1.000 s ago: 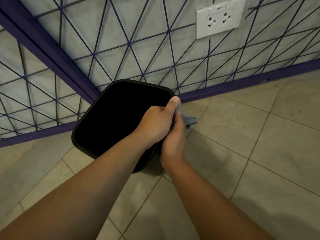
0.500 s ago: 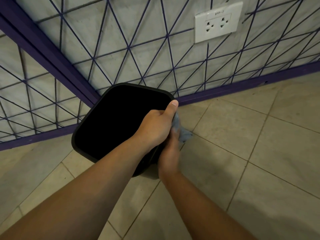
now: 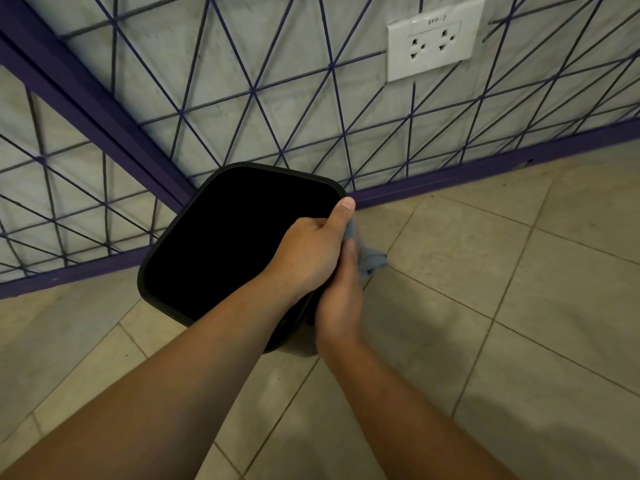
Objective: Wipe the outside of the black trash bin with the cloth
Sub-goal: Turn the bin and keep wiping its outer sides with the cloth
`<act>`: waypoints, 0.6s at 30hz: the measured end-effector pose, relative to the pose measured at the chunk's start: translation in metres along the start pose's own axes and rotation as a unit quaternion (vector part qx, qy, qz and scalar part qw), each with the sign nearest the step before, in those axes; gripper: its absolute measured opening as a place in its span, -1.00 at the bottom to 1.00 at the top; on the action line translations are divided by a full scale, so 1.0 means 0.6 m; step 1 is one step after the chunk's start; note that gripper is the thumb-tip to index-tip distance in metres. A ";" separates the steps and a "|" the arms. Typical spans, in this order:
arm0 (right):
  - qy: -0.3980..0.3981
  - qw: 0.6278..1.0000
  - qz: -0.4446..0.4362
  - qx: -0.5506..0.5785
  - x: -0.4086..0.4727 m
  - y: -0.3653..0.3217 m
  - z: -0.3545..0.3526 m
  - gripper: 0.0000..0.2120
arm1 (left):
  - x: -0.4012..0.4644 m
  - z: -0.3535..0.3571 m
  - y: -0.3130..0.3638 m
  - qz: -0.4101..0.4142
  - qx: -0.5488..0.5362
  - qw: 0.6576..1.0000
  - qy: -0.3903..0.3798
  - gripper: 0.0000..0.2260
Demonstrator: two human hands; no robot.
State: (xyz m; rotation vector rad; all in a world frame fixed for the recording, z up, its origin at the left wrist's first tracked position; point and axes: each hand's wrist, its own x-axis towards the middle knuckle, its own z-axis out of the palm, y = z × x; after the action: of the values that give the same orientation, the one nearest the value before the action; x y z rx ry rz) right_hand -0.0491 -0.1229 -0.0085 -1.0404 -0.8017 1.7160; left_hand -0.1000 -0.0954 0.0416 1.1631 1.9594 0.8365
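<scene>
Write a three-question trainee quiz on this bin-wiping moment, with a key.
1. True or false: the left hand grips the rim of the black trash bin.
2. Which hand holds the cloth? A left, B right, C neither.
3. Fill in: the cloth is pressed against the bin's ______ wall.

Key: 1 true. 2 B, the right hand. 3 outer, on the side facing the wall outlet.
</scene>
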 end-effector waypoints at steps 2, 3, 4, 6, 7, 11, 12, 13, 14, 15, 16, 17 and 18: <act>0.003 1.000 0.003 -0.011 -0.029 0.013 0.000 -0.28 | 0.000 0.000 0.000 -0.005 -0.005 1.000 0.004 -0.34; 0.015 1.000 0.004 -0.008 -0.028 0.020 -0.004 -0.32 | 0.000 0.000 0.000 -0.005 -0.002 1.000 0.009 -0.34; 0.028 0.999 0.018 0.007 -0.017 0.020 -0.007 -0.39 | 0.000 0.000 0.000 -0.002 0.002 1.000 0.015 -0.35; 0.041 0.996 0.048 0.059 0.016 0.015 -0.013 -0.49 | 0.000 0.001 0.002 0.009 0.012 1.000 0.021 -0.39; 0.039 0.997 0.050 0.055 0.027 0.010 -0.013 -0.49 | -0.001 0.001 0.003 0.011 0.012 1.000 0.016 -0.36; 0.008 1.000 0.017 -0.026 -0.013 0.019 -0.007 -0.22 | -0.004 0.003 0.003 0.002 0.004 1.000 0.013 -0.30; 0.008 0.999 0.019 -0.039 -0.020 0.026 -0.009 -0.26 | -0.002 0.004 0.002 -0.002 0.003 1.000 0.017 -0.33; 0.013 0.999 0.017 -0.047 -0.020 0.031 -0.013 -0.37 | -0.001 0.004 0.001 -0.004 0.001 1.000 0.019 -0.38; 0.025 0.999 0.018 -0.035 -0.014 0.033 -0.016 -0.48 | -0.002 0.004 0.001 -0.003 0.001 1.000 0.014 -0.43; 0.036 0.999 0.022 0.007 -0.003 0.029 -0.018 -0.53 | -0.001 0.004 0.000 0.003 0.004 1.000 0.005 -0.48; 0.042 0.997 0.027 0.051 0.007 0.022 -0.017 -0.54 | -0.001 0.005 0.000 0.008 0.006 1.000 -0.003 -0.50; 0.046 0.996 0.024 0.068 0.013 0.018 -0.015 -0.54 | 0.000 0.005 0.000 0.012 0.005 1.000 -0.007 -0.52; 0.041 0.997 0.011 0.059 0.009 0.013 -0.009 -0.53 | 0.001 0.004 -0.001 0.015 0.004 1.000 -0.006 -0.51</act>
State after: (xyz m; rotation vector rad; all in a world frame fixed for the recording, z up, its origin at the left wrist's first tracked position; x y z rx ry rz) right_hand -0.0483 -0.1200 -0.0189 -1.0364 -0.6317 1.7066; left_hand -0.0983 -0.0947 0.0399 1.2022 1.9417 0.8371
